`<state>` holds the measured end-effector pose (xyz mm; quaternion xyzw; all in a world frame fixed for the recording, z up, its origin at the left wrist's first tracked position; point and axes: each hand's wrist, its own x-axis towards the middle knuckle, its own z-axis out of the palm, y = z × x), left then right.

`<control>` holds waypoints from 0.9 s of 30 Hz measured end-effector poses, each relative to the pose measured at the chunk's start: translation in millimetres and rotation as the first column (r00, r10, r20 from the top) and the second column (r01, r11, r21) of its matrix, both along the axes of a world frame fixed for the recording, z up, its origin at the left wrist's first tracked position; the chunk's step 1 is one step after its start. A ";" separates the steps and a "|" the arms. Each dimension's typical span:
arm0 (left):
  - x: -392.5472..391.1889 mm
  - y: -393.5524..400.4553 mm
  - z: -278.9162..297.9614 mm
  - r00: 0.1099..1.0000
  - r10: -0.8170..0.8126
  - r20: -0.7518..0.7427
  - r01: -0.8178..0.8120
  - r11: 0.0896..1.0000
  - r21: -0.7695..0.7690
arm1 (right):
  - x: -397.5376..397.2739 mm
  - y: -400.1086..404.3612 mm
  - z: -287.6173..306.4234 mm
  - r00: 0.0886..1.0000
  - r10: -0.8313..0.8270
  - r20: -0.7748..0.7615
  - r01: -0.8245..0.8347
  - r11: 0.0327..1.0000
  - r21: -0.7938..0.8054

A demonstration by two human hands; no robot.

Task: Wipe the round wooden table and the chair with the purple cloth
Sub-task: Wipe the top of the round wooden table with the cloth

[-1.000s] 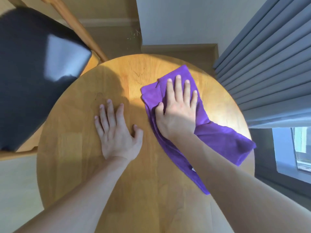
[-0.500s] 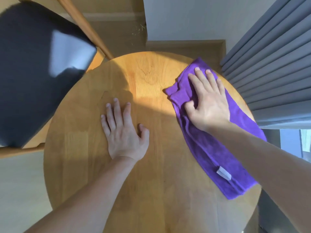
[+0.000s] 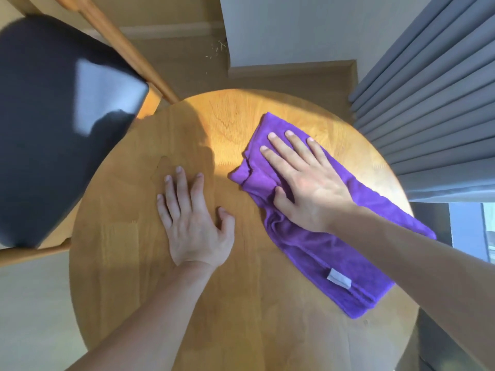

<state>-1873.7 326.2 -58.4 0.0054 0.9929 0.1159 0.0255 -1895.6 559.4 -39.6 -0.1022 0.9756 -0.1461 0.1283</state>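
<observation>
Now purple cloth [image 3: 321,247] under flat right hand [image 3: 308,183], on table [image 3: 128,236]

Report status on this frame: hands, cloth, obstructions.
Left hand flat on round wooden table. Right hand flat, pressing purple cloth to tabletop. Dark-seated wooden chair untouched. Nothing obstructing.

Grey pleated curtains [image 3: 428,108] hang at the right, above a strip of window [image 3: 471,231]. A white wall [image 3: 289,30] with a pale baseboard [image 3: 171,30] meets the tan floor [image 3: 187,54], where small bits of debris [image 3: 217,50] lie near the wall corner.
</observation>
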 end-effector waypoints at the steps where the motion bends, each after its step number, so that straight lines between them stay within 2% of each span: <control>1: -0.6 0.4 -0.6 1.000 -0.002 0.000 0.002 1.000 0.000 | -0.7 10.0 0.7 1.000 -0.021 0.000 0.021 1.000 0.008; 6: -0.3 -0.2 -3.1 1.000 -0.006 0.004 0.006 1.000 -0.011 | -31.4 8.8 2.4 0.966 -0.256 -0.017 0.255 0.966 -0.037; 10: -1.9 0.4 -4.7 1.000 0.005 -0.008 -0.005 1.000 -0.008 | -53.9 -30.2 -1.2 0.928 -0.372 -0.031 0.373 0.928 0.021; 12: -3.3 0.2 -5.7 1.000 0.003 -0.011 -0.003 1.000 -0.008 | -56.7 -42.3 -3.0 0.933 -0.357 -0.042 0.358 0.933 0.032; 16: -2.3 1.4 -5.3 1.000 -0.001 -0.006 0.001 1.000 -0.014 | -45.5 -45.2 -6.6 0.974 -0.223 -0.045 0.224 0.974 0.029; 20: -4.8 2.2 -3.5 1.000 -0.008 0.023 0.009 1.000 -0.020 | -17.6 -29.9 -6.2 0.996 -0.086 -0.025 0.085 0.996 -0.021; 22: -4.7 1.3 -2.0 0.999 -0.015 0.048 0.016 1.000 -0.026 | -3.5 -19.9 -4.9 0.996 -0.083 -0.022 0.081 0.995 -0.056; 24: -2.8 0.4 -0.3 0.997 -0.023 0.068 0.025 0.999 -0.030 | 6.3 -8.3 -3.7 0.987 -0.162 -0.020 0.160 0.984 -0.083; 27: -2.9 1.0 -0.8 0.994 -0.054 0.092 0.059 0.997 -0.044 | -0.4 2.2 -2.9 0.910 -0.412 -0.040 0.403 0.904 -0.143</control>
